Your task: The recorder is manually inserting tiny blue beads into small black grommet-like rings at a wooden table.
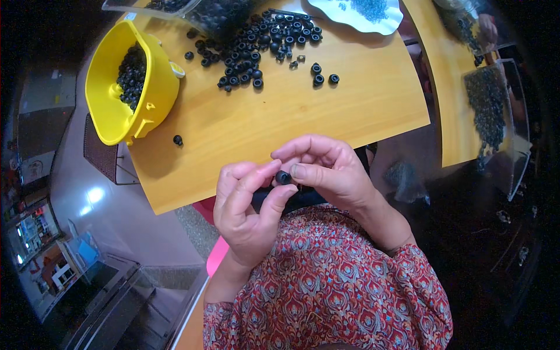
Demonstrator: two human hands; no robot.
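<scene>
A small black rounded part (pixel 283 177) is held between the person's two hands, in front of the table's near edge and above the lap. The left hand (pixel 248 204) pinches it, with forefinger above and thumb below. The right hand (pixel 326 172) comes in from the other side, its thumb tip at the part and its fingers curled over; whether it pinches the part too, I cannot tell, because the fingertips crowd together. Below the hands is a red patterned garment (pixel 326 262), with a bright pink object (pixel 217 255) beside the left wrist. Beyond the hands is a yellowish wooden table (pixel 350 114). A single black piece (pixel 178 140) lies on it, near a yellow tub (pixel 160 96) that stands at the left and holds a heap of dark pieces (pixel 132 76). Many round black pieces (pixel 256 49) are scattered across the far part of the table, and a group of three (pixel 317 79) sits slightly apart on their right. At the far edge, a white wavy-rimmed tray (pixel 382 26) holds small clear bluish bits (pixel 370 9). Farther right, across a gap, a second wooden surface (pixel 455 137) bears a clear container with dark pieces (pixel 489 111).
</scene>
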